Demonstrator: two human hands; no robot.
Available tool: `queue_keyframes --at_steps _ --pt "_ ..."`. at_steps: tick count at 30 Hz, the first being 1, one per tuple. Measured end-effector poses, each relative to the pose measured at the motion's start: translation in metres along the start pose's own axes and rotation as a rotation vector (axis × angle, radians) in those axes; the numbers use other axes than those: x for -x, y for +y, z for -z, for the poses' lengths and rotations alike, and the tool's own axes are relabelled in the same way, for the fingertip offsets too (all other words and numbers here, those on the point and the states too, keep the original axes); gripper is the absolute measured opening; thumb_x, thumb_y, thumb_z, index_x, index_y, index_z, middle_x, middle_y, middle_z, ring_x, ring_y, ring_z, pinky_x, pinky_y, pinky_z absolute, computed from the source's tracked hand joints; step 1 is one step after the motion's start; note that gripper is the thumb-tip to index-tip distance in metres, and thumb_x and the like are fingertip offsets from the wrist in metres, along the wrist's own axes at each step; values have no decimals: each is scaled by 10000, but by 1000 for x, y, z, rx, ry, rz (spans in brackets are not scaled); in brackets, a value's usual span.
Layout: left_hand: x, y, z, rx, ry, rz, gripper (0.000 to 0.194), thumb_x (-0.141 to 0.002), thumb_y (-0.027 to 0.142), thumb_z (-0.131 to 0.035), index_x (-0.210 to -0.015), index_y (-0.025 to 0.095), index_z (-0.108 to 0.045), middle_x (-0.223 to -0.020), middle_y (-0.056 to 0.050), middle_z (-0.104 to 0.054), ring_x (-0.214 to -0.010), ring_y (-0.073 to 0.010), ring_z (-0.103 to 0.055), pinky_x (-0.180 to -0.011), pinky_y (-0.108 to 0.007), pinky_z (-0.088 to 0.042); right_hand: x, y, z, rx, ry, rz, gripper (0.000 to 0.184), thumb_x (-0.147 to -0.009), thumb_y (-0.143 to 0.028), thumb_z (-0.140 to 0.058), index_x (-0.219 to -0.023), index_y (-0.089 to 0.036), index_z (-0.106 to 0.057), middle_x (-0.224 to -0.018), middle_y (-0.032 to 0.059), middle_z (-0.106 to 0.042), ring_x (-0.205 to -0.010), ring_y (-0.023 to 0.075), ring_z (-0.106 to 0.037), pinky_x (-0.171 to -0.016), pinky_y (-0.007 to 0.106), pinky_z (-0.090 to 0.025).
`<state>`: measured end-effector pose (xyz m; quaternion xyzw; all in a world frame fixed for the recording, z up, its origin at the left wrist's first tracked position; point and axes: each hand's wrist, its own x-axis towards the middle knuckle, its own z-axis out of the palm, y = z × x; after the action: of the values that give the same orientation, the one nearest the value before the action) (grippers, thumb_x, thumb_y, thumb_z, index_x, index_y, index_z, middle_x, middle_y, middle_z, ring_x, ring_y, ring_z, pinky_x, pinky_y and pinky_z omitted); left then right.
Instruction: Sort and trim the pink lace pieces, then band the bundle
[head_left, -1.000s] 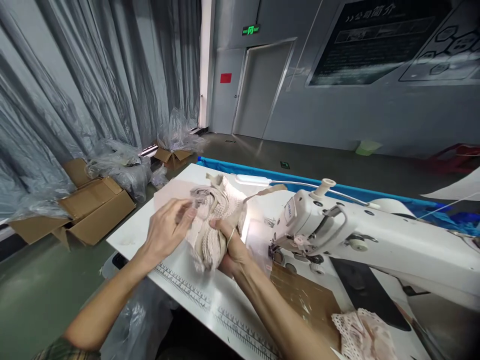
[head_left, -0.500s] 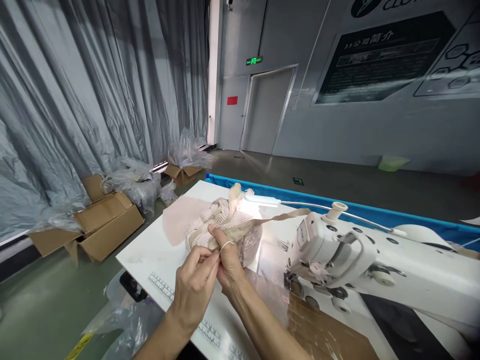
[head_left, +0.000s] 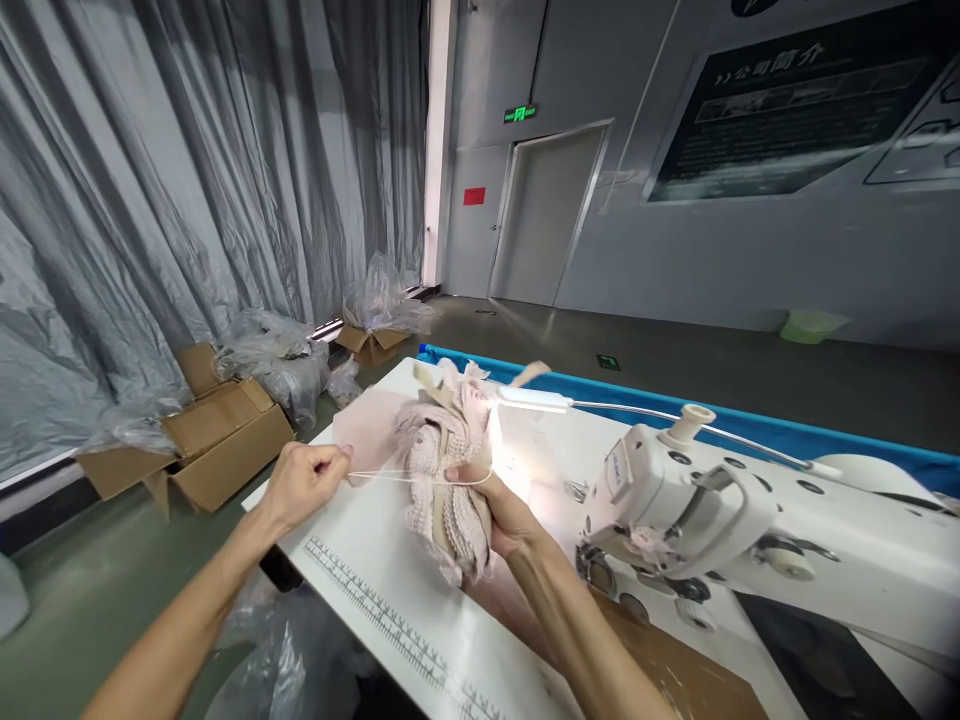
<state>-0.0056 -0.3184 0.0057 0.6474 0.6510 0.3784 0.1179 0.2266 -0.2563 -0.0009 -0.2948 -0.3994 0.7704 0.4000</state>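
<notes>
Since half a second ago our left hand has pulled away to the left from our right hand; before, the two were pinched together at the bundle. Now a thin white elastic band is stretched taut between them. The left fingers are closed in a pinch on one end of the loop; the other end hooks over the right thumb side. The right hand is clamped around the bundle of beige lace trim, held just above the white sewing table, left of the sewing machine. We read this as the band being drawn open at the bundle, not yet wrapped round it.

Containers: open cardboard boxes on the floor to the left, flaps up; the near one looks mostly empty, though we cannot see its bottom. Clear plastic bags sit heaped behind it, contents not readable. A smaller box farther back has crumpled plastic on top. The machine's lamp shines right beside the bundle.
</notes>
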Motion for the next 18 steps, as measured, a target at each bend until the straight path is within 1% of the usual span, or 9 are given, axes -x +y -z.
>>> queue_keyframes --at_steps 3,5,6,9,11,14,16,17,18 --pt "-4 -8 9 -317 -226 -114 299 -841 361 -468 -600 198 -539 -493 22 -403 -467 -130 -337 -557 -273 -211 3 -3 0 80 -85 -82 531 -480 -206 -820 -987 -161 -669 -857 57 -737 -822 279 -697 -795 404 -565" --pt "-4 -13 6 -319 -334 -164 309 -870 356 -442 -623 200 -543 -577 -6 -486 -517 -148 -403 -566 -268 -249 2 -5 3 181 -137 -82 561 -486 -178 -832 -1021 -167 -664 -908 53 -738 -831 269 -692 -798 404 -565" --pt "-4 -16 4 -262 -340 -177 316 -880 373 -437 -637 202 -545 -638 -19 -515 -566 -159 -442 -585 -264 -286 2 -7 5 229 -149 -79 563 -484 -170 -839 -1019 -169 -664 -925 51 -738 -836 267 -689 -792 402 -566" --pt "-10 -20 -3 118 -212 -90 316 -846 453 -507 -662 200 -547 -750 -27 -519 -725 -184 -501 -699 -273 -406 -1 -10 13 301 -145 -85 545 -473 -183 -856 -986 -167 -673 -921 50 -737 -827 267 -686 -767 395 -568" --pt "-12 -18 -5 540 -130 109 303 -803 441 -571 -645 191 -506 -739 -21 -498 -739 -179 -507 -754 -305 -459 -2 -12 18 311 -135 -83 549 -458 -184 -862 -975 -172 -676 -902 43 -738 -813 259 -688 -770 388 -565" --pt "-7 -9 -3 1194 -50 381 242 -789 284 -556 -628 199 -396 -679 -2 -463 -658 -145 -509 -747 -329 -498 -1 -14 23 372 -77 -76 511 -443 -154 -858 -925 -175 -688 -853 36 -739 -771 252 -687 -736 373 -566" --pt "3 -5 -1 1398 -9 367 268 -800 235 -499 -602 210 -320 -583 33 -372 -528 -109 -430 -634 -280 -481 0 -13 23 411 -21 -71 446 -463 -137 -847 -882 -177 -699 -808 38 -738 -725 248 -684 -692 365 -567" --pt "9 -4 -2 1395 -31 302 289 -809 253 -474 -583 213 -298 -530 51 -306 -460 -95 -357 -548 -254 -439 0 -13 22 409 -7 -65 417 -479 -131 -841 -869 -180 -703 -792 38 -737 -707 245 -683 -679 362 -566" --pt "14 -5 -3 1315 -118 219 302 -813 282 -461 -563 213 -305 -487 61 -264 -417 -89 -297 -480 -240 -383 0 -13 21 392 -8 -64 396 -494 -128 -836 -863 -182 -706 -783 39 -736 -694 242 -683 -674 360 -567"
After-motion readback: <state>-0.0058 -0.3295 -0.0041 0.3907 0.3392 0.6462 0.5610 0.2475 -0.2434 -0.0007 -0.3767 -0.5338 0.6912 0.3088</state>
